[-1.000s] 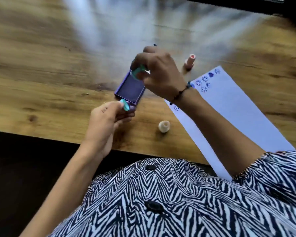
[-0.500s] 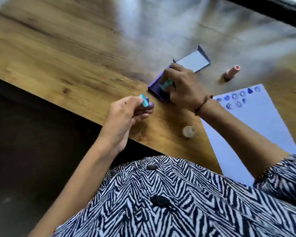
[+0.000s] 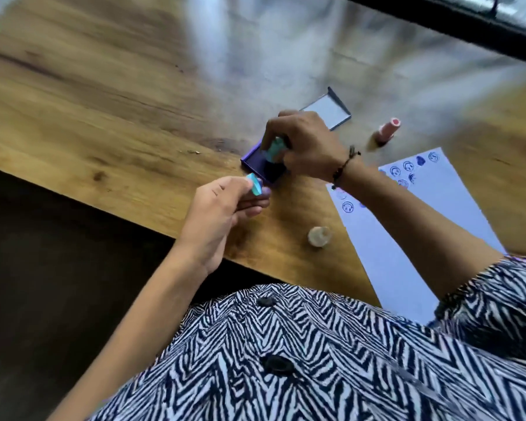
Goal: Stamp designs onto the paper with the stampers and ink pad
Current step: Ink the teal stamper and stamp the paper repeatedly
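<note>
My right hand (image 3: 304, 144) grips a teal stamper (image 3: 276, 148) and holds it down on the purple ink pad (image 3: 263, 170), whose open lid (image 3: 327, 109) lies flat behind it. My left hand (image 3: 222, 208) pinches a small teal cap (image 3: 254, 184) just in front of the pad. The white paper (image 3: 438, 214) lies to the right, with several blue smiley stamps near its far end. My right forearm crosses its near-left part.
A pink stamper (image 3: 387, 132) lies on the wooden table (image 3: 110, 117) behind the paper. A beige stamper (image 3: 319, 237) stands near the table's front edge (image 3: 152, 229), left of the paper. A dark rail runs along the far right.
The view has swung left and tilted. My right hand has brought the teal stamper down onto the pad's near part. My left hand keeps the cap.
</note>
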The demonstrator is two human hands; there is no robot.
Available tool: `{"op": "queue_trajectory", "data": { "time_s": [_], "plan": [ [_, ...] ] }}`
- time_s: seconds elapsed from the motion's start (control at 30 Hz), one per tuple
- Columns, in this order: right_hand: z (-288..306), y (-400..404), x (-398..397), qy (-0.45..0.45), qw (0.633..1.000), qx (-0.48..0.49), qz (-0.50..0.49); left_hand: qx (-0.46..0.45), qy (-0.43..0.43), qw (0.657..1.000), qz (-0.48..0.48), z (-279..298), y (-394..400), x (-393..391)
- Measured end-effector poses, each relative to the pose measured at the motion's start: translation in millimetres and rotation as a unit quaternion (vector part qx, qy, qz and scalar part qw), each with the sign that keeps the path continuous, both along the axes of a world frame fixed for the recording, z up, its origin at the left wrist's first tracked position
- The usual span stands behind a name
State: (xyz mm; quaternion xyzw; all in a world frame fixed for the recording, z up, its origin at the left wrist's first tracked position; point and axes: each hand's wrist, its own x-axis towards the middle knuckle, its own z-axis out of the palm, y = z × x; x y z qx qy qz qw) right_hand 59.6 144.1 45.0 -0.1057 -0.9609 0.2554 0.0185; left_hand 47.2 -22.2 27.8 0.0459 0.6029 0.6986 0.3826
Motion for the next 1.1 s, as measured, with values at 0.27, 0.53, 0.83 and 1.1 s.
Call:
{"op": "queue_trajectory", "data": {
  "time_s": [0.27,0.53,0.83,1.1],
  "plan": [
    [11.7,79.0,98.9,0.160,0.901,-0.210,-0.343,-0.006,0.169,0.975,-0.145,6.1,54.7,2.6],
    [-10.6,122.8,160.1,0.022,0.920,-0.016,-0.391,-0.049,0.519,0.767,-0.374,-1.0,164.2,28.9],
    [-12.8,118.8,152.9,-0.043,0.935,0.071,-0.346,-0.049,0.575,0.719,-0.388,-12.2,178.0,25.1],
    [-30.7,113.3,149.1,-0.084,0.921,0.172,-0.338,-0.045,0.574,0.714,-0.398,-15.8,177.7,24.1]
  ]
}}
